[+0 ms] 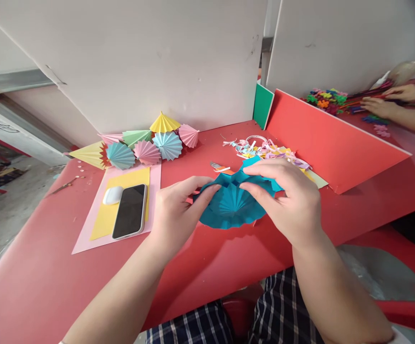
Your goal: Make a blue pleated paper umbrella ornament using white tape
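Observation:
A blue pleated paper [236, 210], its folds fanning out from a centre into a round shape, is held above the red table. My left hand [182, 205] pinches its left upper edge between thumb and fingers. On the opposite side my right hand [286, 196] grips the upper edge, thumb and fingertips close to the middle. Behind the paper an orange utility knife [225, 169] lies on the table, partly covered. Past my right hand is a pile of coloured paper strips [260, 147].
Several folded paper umbrellas [146, 152] stand at the back left. A phone [130, 212] and a white earphone case [113, 195] rest on yellow and pink paper [85, 243]. A red board [329, 138] walls off the right, where another person's hands [382, 106] handle colourful pieces.

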`<state>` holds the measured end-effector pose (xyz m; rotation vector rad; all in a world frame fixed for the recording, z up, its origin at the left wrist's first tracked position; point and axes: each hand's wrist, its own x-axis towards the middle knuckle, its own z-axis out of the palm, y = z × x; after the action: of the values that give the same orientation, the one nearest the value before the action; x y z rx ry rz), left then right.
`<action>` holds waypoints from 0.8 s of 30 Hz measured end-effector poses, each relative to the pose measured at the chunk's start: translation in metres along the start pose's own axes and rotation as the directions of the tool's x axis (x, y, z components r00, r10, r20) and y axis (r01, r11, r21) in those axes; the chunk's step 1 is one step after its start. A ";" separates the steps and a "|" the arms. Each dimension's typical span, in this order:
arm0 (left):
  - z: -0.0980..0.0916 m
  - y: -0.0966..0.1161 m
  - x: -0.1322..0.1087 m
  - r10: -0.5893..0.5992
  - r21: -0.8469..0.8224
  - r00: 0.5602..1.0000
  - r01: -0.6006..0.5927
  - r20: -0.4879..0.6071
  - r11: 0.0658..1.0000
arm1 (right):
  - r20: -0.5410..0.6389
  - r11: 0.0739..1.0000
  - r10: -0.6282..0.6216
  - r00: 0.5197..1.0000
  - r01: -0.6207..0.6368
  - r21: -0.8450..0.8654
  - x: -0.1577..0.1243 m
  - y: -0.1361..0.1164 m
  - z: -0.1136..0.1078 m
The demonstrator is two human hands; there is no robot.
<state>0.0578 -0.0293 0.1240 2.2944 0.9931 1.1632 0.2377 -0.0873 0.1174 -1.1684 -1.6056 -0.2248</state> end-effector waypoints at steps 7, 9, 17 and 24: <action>-0.001 0.004 0.000 0.082 0.083 0.993 -0.075 -0.081 0.994 | -0.048 0.987 -0.125 0.991 0.119 -0.112 0.001 0.002 -0.001; -0.002 0.005 -0.001 0.092 0.100 0.992 -0.083 -0.091 0.992 | -0.058 0.978 -0.157 0.986 0.147 -0.145 0.002 0.001 -0.001; -0.003 0.006 -0.003 0.146 0.152 0.983 -0.128 -0.113 0.980 | -0.049 0.959 -0.201 0.978 0.187 -0.211 0.001 -0.001 -0.001; -0.005 0.004 -0.003 0.294 0.199 0.953 -0.276 -0.068 0.940 | 0.048 0.996 -0.068 0.996 0.071 -0.052 0.004 -0.011 -0.004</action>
<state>0.0544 -0.0337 0.1278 2.6227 0.8537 1.3575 0.2316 -0.0931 0.1263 -1.1673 -1.6919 -0.2898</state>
